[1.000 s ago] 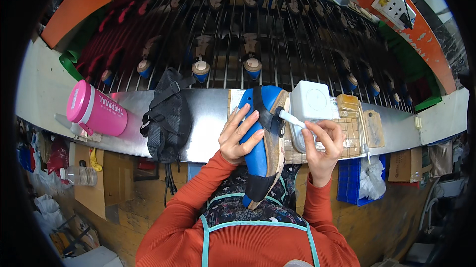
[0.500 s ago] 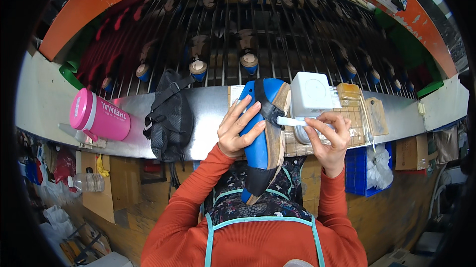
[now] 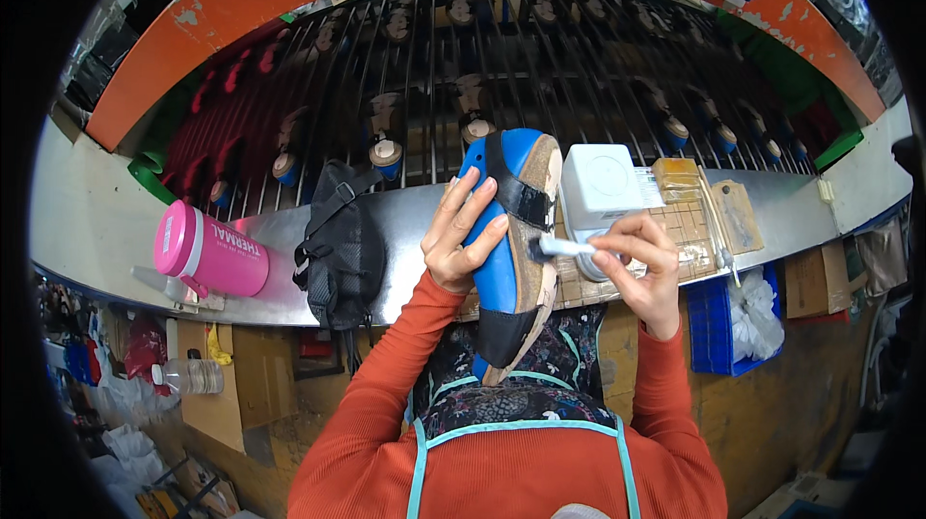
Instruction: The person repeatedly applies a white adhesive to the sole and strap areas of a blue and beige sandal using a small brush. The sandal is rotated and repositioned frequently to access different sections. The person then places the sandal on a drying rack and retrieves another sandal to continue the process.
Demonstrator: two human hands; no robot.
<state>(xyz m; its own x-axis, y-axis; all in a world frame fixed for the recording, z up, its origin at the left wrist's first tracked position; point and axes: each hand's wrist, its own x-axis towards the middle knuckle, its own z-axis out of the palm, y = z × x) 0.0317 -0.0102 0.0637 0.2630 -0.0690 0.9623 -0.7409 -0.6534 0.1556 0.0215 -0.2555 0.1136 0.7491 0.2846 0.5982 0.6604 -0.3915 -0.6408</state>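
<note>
My left hand (image 3: pixel 459 241) holds a sandal on a blue shoe last (image 3: pixel 496 278), its fingers spread over the blue side and the sandal tilted so its sole edge faces right. Black straps (image 3: pixel 521 199) cross it near the far end and the near end. Between my right thumb and fingers is a small brush (image 3: pixel 569 247) with a whitish handle. Its dark bristles touch the brown sole edge between the two straps. My right hand (image 3: pixel 640 270) hovers just right of the sandal, beside a white square container (image 3: pixel 602 183).
Ahead is a rack of metal rods (image 3: pixel 424 85) carrying several shoes on lasts. On the metal bench (image 3: pixel 280 230) are a pink thermal jug (image 3: pixel 214 251), a black bag (image 3: pixel 338 249) and a yellowish block (image 3: pixel 677 177). A blue crate (image 3: pixel 712 331) with white plastic sits below, right.
The brush has moved from the far black strap toward me, onto the bare sole edge. The sandal has turned slightly in my left hand. The whole view has shifted a little.
</note>
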